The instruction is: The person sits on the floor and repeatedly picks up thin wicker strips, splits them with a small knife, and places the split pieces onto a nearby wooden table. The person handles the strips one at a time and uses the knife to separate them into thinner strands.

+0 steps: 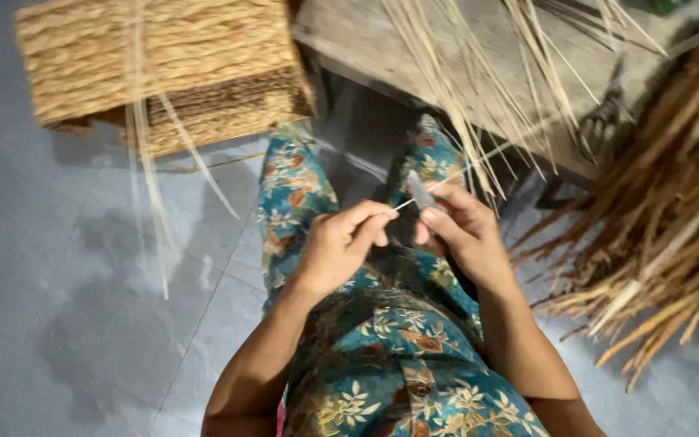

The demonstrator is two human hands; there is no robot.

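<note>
My left hand [340, 243] pinches the near end of a thin pale straw strand [446, 180] above my lap. The strand runs up and to the right toward the bench. Close beside it, my right hand [461, 226] grips a small grey blade-like tool [420, 191], its tip touching the strand. Both hands hover over my legs, which are covered in teal floral cloth [398, 348].
A woven straw basket [163, 69] stands at the upper left with loose strands hanging off it. A wooden bench [511, 105] carries several long pale strands [463, 81] and dark shears [604, 121]. A heap of dried brown leaves [673, 218] fills the right. Grey tiled floor [66, 307].
</note>
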